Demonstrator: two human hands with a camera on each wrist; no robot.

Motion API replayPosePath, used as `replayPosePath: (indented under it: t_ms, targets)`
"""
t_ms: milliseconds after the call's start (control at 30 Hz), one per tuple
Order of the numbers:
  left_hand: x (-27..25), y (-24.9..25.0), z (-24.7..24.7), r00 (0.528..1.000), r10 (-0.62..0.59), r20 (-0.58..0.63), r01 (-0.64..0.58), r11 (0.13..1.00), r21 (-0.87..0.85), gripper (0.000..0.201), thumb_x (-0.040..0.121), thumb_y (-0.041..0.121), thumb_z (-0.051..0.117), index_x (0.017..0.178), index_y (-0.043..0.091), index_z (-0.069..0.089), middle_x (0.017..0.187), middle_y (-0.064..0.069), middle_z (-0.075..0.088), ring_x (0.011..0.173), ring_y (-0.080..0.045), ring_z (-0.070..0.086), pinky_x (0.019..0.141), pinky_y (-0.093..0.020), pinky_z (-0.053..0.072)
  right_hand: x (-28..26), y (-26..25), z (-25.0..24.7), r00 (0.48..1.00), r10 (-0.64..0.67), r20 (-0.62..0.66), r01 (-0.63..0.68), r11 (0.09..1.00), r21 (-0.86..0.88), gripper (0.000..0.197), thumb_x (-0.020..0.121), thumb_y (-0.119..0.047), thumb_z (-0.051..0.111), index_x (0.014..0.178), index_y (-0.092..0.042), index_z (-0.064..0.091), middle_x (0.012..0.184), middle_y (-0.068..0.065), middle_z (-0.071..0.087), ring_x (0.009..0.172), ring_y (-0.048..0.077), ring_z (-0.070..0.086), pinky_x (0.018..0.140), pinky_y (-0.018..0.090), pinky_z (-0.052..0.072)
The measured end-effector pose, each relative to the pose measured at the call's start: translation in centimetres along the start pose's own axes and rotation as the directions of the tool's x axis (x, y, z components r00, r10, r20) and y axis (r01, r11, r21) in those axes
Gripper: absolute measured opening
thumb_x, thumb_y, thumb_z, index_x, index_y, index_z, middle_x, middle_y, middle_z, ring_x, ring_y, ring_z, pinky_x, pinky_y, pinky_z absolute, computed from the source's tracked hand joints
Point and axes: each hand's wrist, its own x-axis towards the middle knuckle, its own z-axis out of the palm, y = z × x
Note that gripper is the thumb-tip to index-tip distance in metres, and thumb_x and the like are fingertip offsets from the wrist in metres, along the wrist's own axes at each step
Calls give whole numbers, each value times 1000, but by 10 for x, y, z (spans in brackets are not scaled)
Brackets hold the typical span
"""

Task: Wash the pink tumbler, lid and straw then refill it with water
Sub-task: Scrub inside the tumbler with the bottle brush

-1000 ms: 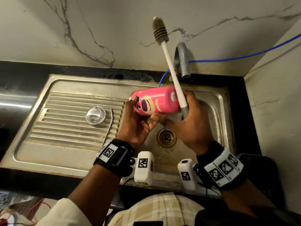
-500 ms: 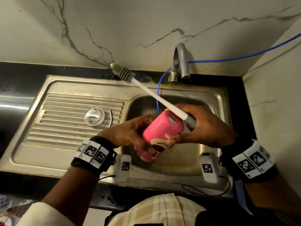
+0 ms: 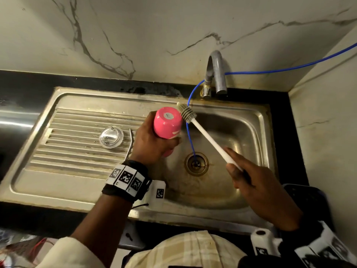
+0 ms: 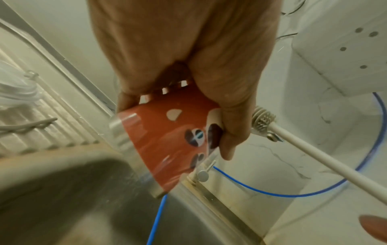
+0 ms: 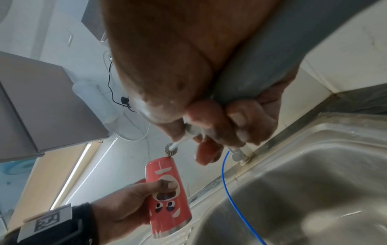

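Observation:
My left hand (image 3: 152, 144) grips the pink tumbler (image 3: 167, 122) upside down over the sink basin's left side, its base facing up. The cartoon face on the tumbler (image 5: 167, 197) shows in the right wrist view, with my thumb across it. My right hand (image 3: 257, 182) holds the white-handled bottle brush (image 3: 210, 140) by its handle end. The brush head (image 3: 186, 113) lies against the tumbler's base edge. In the left wrist view the tumbler (image 4: 167, 145) points mouth down at the basin. The clear lid (image 3: 111, 136) and the bent metal straw (image 3: 130, 145) lie on the ribbed drainboard.
The steel sink (image 3: 258, 132) has a drain (image 3: 196, 164) in the basin, with a thin blue hose (image 3: 190, 136) running into it. A grey tap (image 3: 216, 72) stands at the back edge. The marble wall rises behind and to the right.
The tumbler has been turned from lying sideways to base up and moved left. My right hand has let go of the tumbler and swung the brush head down against its base.

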Motion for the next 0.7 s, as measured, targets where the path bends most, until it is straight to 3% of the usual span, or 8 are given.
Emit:
replayPosePath:
  t_ms: [67,100,167,233,333,500,633,700]
  targets:
    - [-1,4,2,999,38,-8,-38,999,29,79,54,26,104,122,26,62,104,7,75,92,-11,72,75,-29,60,-6,-3,-1,1000,7,24,-7,1000,-11,49,104,-63,41,153,-58,40,63,6,60,51,21,59,60,44,52]
    - [-3,6,4,998,60,4,-60,998,37,80,54,22,104,122,24,62,106,6,74,94,-11,72,75,-26,60,-7,-5,0,1000,-2,25,3,1000,-16,47,106,-58,44,153,-58,40,60,3,60,49,19,57,56,39,51]
    - [-7,9,13,995,100,31,-102,993,67,79,55,16,103,122,22,61,109,5,73,95,-8,69,72,-13,53,-7,-9,0,1000,-7,2,7,999,-32,50,104,-48,49,153,-54,42,53,-12,55,43,12,52,48,19,42]
    - [-8,10,21,986,155,55,-160,982,104,81,54,14,102,122,25,60,112,3,71,97,-9,67,74,-5,45,-6,-11,2,1000,0,-23,-1,998,-55,50,104,-45,50,153,-53,42,51,-18,52,43,8,52,49,12,35]
    - [-8,8,22,989,148,26,-150,982,118,79,54,12,101,119,25,60,108,2,71,93,-9,67,71,-5,43,-15,-11,7,1000,0,-14,-1,999,-50,48,105,-46,49,149,-63,39,55,-13,53,43,8,51,48,15,34]
    - [-7,8,15,992,122,17,-123,989,86,77,56,9,100,117,25,57,105,4,71,90,-1,67,67,-10,49,-27,-13,11,999,29,32,-28,999,-40,50,105,-49,48,150,-66,36,60,3,54,42,10,47,47,35,42]
    - [-14,12,33,985,163,64,-168,982,88,82,55,5,99,120,25,55,104,11,68,89,13,62,72,-5,46,-17,-16,15,999,30,-13,-30,998,-50,51,104,-51,46,155,-52,42,57,-10,53,44,10,49,46,22,36]
    - [-11,10,32,986,162,40,-165,982,87,79,55,7,99,120,22,56,106,7,69,90,7,64,72,-7,47,-18,-15,14,999,34,-20,-35,998,-47,50,104,-50,47,154,-52,43,57,-12,54,43,9,49,46,22,36]
